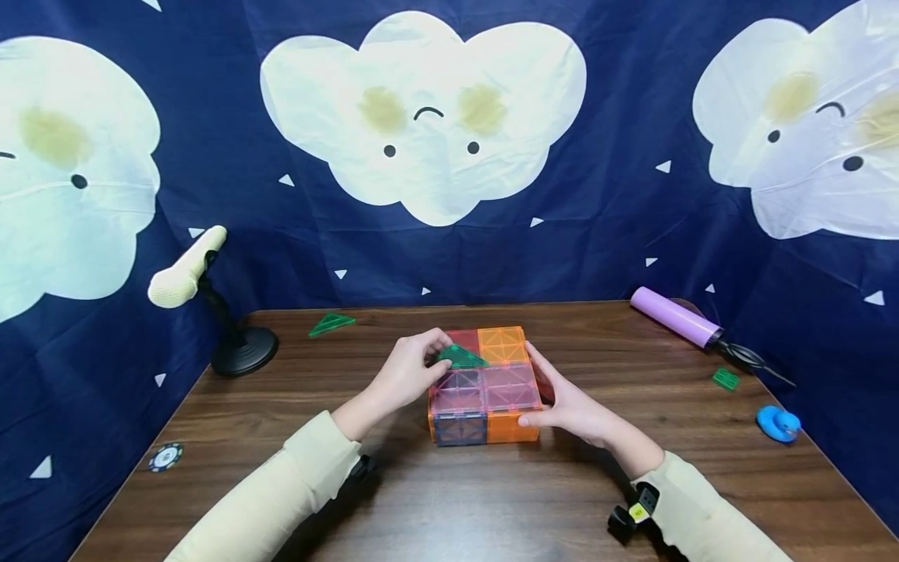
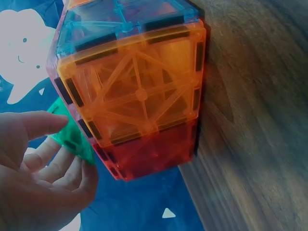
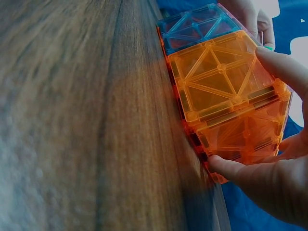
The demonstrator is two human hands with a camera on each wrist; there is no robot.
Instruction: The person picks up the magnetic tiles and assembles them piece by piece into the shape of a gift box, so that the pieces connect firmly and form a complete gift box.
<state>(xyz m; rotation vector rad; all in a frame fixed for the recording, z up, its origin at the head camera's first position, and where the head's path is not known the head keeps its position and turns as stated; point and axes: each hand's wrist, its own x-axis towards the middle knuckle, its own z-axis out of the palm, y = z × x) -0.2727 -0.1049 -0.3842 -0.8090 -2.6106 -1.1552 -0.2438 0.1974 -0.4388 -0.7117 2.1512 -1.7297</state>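
Observation:
A low box of see-through magnetic tiles (image 1: 510, 386) stands on the table, with orange, red, pink and dark blue squares. My left hand (image 1: 414, 365) pinches a green triangular magnetic tile (image 1: 463, 357) above the box's top, at its left side. In the left wrist view, this triangular tile (image 2: 72, 134) sits between thumb and fingers, close to the box's top edge; whether they touch, I cannot tell. My right hand (image 1: 572, 402) grips the right side of the box, thumb on the front face. In the right wrist view, its fingers (image 3: 231, 169) span the orange side.
Another green triangular tile (image 1: 332, 324) lies at the back left. A microphone-like object on a black stand (image 1: 244, 351) and a poker chip (image 1: 165, 457) are on the left. To the right are a purple-handled whisk (image 1: 674, 316), a small green block (image 1: 726, 379) and a blue rubber duck (image 1: 778, 424).

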